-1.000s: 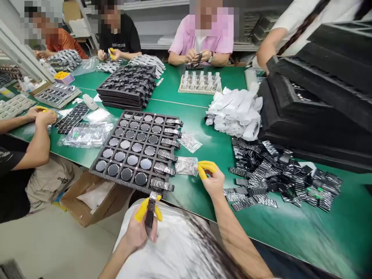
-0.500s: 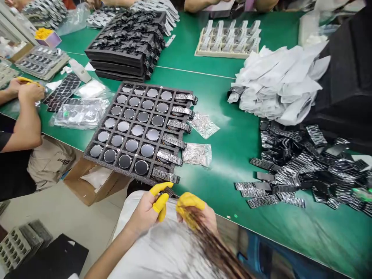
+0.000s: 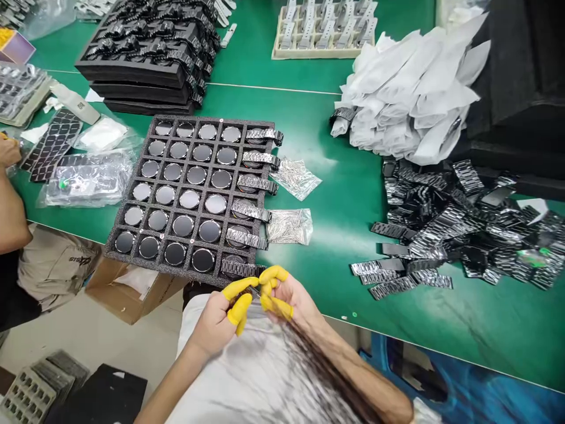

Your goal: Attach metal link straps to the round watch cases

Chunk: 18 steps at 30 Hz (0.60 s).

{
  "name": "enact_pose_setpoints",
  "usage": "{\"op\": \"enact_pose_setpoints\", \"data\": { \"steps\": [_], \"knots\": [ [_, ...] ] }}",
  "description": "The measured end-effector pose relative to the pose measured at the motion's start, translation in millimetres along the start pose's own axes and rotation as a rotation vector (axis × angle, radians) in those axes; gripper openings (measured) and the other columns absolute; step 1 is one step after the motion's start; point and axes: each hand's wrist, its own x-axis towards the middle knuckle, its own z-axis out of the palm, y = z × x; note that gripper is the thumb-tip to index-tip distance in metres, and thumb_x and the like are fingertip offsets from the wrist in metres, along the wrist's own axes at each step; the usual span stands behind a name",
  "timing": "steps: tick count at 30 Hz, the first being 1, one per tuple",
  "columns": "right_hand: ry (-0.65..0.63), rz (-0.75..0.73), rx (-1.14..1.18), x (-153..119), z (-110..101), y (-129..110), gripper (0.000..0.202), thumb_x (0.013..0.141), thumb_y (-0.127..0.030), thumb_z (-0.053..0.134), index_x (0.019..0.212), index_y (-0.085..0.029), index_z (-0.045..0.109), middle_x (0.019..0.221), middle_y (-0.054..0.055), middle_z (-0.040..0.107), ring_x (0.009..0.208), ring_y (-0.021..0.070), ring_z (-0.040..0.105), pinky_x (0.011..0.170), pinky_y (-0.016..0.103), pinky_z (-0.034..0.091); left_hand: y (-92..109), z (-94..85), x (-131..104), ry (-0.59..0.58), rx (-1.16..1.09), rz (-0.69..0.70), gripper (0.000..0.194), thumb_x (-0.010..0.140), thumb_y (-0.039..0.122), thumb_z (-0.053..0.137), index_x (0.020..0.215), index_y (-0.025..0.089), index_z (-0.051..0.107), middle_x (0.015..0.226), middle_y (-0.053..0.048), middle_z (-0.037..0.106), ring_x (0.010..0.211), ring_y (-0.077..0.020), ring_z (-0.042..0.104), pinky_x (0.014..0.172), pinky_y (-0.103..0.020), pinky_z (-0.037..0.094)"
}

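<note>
Yellow finger cots cover several fingertips on both hands. At the table's near edge, my left hand (image 3: 220,315) pinches a short dark metal watch band (image 3: 253,291), mostly hidden by the fingers. My right hand (image 3: 282,294) is closed against the band's right end; whatever sits between its fingertips is too small to make out. Just beyond them lies a dark foam tray (image 3: 150,268) of round watch faces. Its right column holds watches with black link bands (image 3: 242,268) sticking out over the edge. Two clear bags of thin metal pins (image 3: 289,227) lie right of the tray.
Loose black band pieces (image 3: 424,235) are heaped at the right, below white-wrapped bundles (image 3: 410,100). Stacked foam trays (image 3: 136,88) stand at the back left, a cream tray (image 3: 318,53) behind. A co-worker's arm (image 3: 13,206) is at the left. Long hair hangs over my right forearm.
My right hand has come left and up to meet the band in my left hand. The view has shifted, so the table things sit further left and higher.
</note>
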Motion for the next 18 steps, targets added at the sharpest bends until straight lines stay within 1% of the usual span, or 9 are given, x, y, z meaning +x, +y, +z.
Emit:
{"op": "enact_pose_setpoints", "data": {
  "steps": [5,8,10,12,14,15,16,18],
  "knots": [
    [0.059,-0.017,-0.007,1,-3,0,0.049,0.079,-0.044,0.095,0.109,-0.025,0.062,0.072,-0.008,0.062,0.043,0.0058,0.050,0.040,0.017,0.040,-3,1.3,3,0.004,-0.048,-0.040,0.054,0.101,0.054,0.060,0.132,0.011,0.072,0.049,0.008,0.048,0.042,-0.0080,0.036,0.043,-0.020,0.031],
    [0.086,-0.035,-0.043,1,1,-1,0.048,0.080,-0.047,0.093,0.108,-0.025,0.062,0.068,-0.009,0.060,0.042,0.0063,0.048,0.040,0.017,0.040,-3,2.4,4,0.011,-0.072,-0.045,0.056,0.101,0.055,0.061,0.132,0.011,0.072,0.049,0.008,0.048,0.042,-0.0077,0.036,0.044,-0.020,0.031],
    [0.116,-0.070,-0.109,-1,6,-1,0.047,0.080,-0.050,0.092,0.107,-0.025,0.063,0.070,-0.007,0.062,0.044,0.0076,0.050,0.041,0.019,0.042,0,2.5,5,0.010,-0.079,-0.039,0.057,0.099,0.058,0.063,0.129,0.011,0.074,0.048,0.007,0.049,0.042,-0.0075,0.037,0.044,-0.019,0.033],
    [0.160,-0.174,-0.255,-4,10,-1,0.042,0.083,-0.055,0.088,0.106,-0.026,0.067,0.077,-0.002,0.067,0.051,0.0113,0.056,0.046,0.023,0.047,3,2.1,4,-0.002,-0.108,-0.063,0.060,0.097,0.060,0.065,0.128,0.010,0.075,0.047,0.007,0.050,0.040,-0.0075,0.037,0.042,-0.019,0.032],
    [0.186,-0.345,-0.463,-6,11,-2,0.034,0.089,-0.057,0.082,0.099,-0.026,0.072,0.079,0.002,0.070,0.061,0.0159,0.062,0.054,0.028,0.052,3,1.1,4,-0.034,-0.193,-0.131,0.063,0.094,0.063,0.068,0.129,0.011,0.075,0.045,0.007,0.049,0.036,-0.0075,0.035,0.038,-0.019,0.028],
    [0.185,-0.431,-0.570,-6,11,-4,0.031,0.091,-0.056,0.080,0.094,-0.026,0.074,0.077,0.003,0.070,0.063,0.0178,0.062,0.056,0.031,0.053,1,0.4,3,-0.050,-0.254,-0.168,0.065,0.093,0.064,0.069,0.129,0.011,0.075,0.043,0.007,0.048,0.034,-0.0074,0.034,0.036,-0.019,0.025],
    [0.178,-0.501,-0.662,-5,9,-6,0.030,0.091,-0.056,0.080,0.089,-0.026,0.076,0.074,0.004,0.070,0.063,0.0191,0.061,0.058,0.033,0.053,-3,-0.1,3,-0.069,-0.316,-0.202,0.066,0.091,0.066,0.070,0.129,0.012,0.075,0.043,0.007,0.047,0.032,-0.0073,0.034,0.035,-0.019,0.023],
    [0.161,-0.555,-0.773,-2,5,-13,0.029,0.086,-0.055,0.085,0.085,-0.027,0.078,0.072,0.004,0.069,0.064,0.0214,0.061,0.061,0.037,0.054,-14,-0.8,3,-0.111,-0.418,-0.249,0.069,0.088,0.070,0.070,0.126,0.012,0.077,0.042,0.007,0.048,0.030,-0.0074,0.033,0.033,-0.019,0.022]
  ]
}}
